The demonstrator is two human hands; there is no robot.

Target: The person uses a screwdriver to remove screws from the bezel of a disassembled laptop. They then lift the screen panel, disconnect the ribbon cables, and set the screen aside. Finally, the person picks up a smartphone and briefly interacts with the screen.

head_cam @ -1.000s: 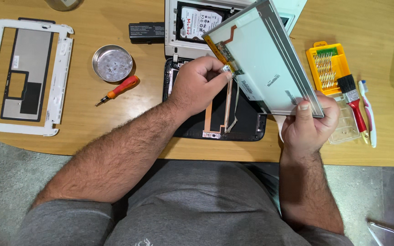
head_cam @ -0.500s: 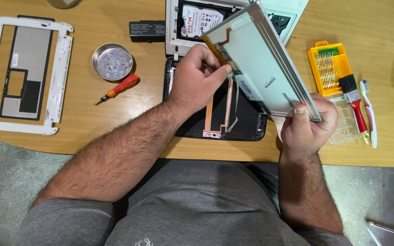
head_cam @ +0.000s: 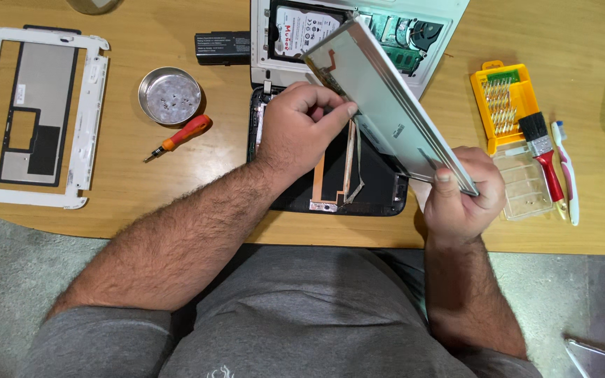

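Head view: both hands gripping tilted screen panel (head_cam: 386, 105), black lid (head_cam: 372, 185) beneath partly hidden.

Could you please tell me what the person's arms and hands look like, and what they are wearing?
Both hands are bare: left hand and right hand show no gloves, rings or watch. The forearms are hairy and uncovered. Short grey sleeves end near the elbows, part of a grey T-shirt with a small pale mark at the bottom edge of the view.
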